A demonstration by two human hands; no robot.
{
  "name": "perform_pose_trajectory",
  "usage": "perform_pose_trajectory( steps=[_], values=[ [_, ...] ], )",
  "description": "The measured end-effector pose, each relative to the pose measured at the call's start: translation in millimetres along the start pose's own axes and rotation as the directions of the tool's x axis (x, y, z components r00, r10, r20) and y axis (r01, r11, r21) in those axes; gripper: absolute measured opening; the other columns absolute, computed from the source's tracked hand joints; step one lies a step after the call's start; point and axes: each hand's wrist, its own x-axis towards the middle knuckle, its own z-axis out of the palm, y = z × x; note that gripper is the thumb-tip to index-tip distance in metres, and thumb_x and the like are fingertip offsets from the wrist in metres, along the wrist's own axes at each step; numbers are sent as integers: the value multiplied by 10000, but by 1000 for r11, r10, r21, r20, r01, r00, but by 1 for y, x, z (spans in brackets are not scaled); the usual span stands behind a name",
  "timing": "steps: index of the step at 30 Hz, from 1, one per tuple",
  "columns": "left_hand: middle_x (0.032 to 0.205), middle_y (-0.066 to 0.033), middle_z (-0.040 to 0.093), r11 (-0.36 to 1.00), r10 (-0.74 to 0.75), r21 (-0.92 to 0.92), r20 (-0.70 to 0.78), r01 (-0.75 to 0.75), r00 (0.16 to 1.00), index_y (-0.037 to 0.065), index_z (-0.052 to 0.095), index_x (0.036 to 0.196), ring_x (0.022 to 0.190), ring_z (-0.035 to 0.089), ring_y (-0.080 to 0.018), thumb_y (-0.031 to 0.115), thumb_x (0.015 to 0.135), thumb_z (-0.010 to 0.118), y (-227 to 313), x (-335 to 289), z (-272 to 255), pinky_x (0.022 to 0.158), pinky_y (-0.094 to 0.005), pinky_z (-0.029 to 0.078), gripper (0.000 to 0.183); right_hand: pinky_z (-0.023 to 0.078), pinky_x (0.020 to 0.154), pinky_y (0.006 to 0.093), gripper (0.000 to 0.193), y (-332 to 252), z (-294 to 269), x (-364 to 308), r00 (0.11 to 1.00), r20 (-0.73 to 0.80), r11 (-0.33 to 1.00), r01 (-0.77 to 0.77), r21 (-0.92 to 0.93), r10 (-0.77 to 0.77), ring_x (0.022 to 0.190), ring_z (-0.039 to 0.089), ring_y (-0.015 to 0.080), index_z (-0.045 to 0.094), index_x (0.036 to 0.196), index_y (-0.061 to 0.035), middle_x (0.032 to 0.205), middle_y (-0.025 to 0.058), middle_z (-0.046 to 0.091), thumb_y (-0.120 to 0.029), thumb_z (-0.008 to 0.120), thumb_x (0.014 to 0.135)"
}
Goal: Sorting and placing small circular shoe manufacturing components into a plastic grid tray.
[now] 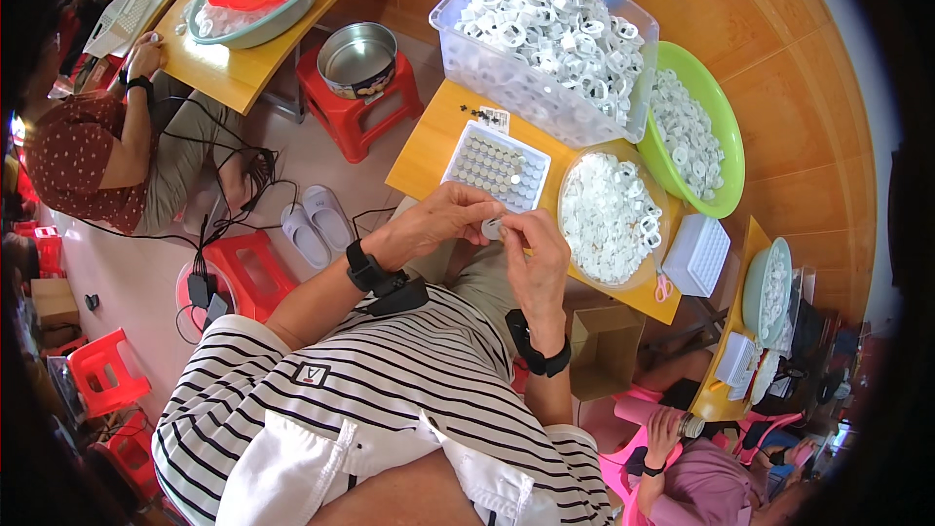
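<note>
Pinching a small round whitish piece (492, 230) between thumbs and fingertips, the left hand (443, 219) and right hand (538, 251) meet just in front of a white rectangular tray (531, 149) filled with rows of round pieces. The left hand comes in from the side, palm inward; the right rises more steeply, fingers curled. Both forearms bend inward, each with a black wristband (362, 268) at the wrist. On the black-and-white striped shirt (409, 351) sits a small dark-edged patch (311, 374) bearing a mark. Beyond the tray, on the yellow wooden surface (417, 158), lies a small white printed card (495, 119), its print too small to read. Farther out are a clear plastic bin (487, 60) of white ring-shaped parts, a round dish of white parts (604, 219), a lime-green basin (729, 141) and pink-handled scissors (663, 286).
</note>
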Motion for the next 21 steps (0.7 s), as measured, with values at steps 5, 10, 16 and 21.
perform_pose_trajectory(
  steps=[5,10,16,21],
  values=[
    [889,-28,627,998,-24,-64,32,26,999,18,624,1007,708,580,-63,211,897,539,3,-3,3,669,-212,506,237,431,551,293,104,2,2,-2,998,-58,1000,13,-8,-13,627,545,229,582,842,-1,756,102,533,55,583,754],
    [946,-34,618,973,-26,-226,118,53,993,2,589,1071,760,579,-74,164,899,525,4,-6,-1,735,-237,497,245,433,553,289,93,-2,-3,2,998,-51,998,-31,53,34,633,545,222,583,841,4,755,101,534,47,584,759],
    [971,-47,614,947,-37,-310,150,83,988,1,573,1102,769,585,-85,145,902,515,2,-7,-3,741,-234,499,252,440,568,301,85,-3,-2,0,998,-56,1000,18,4,-18,649,549,237,582,849,0,761,103,529,36,580,771],
    [984,-49,613,952,-38,-297,133,77,990,7,579,1100,776,589,-89,143,897,528,-4,-4,-4,741,-228,502,250,441,573,315,87,-4,-4,0,1000,-12,1000,10,-6,-10,653,549,255,577,857,-6,771,107,521,26,577,777]
  ],
)
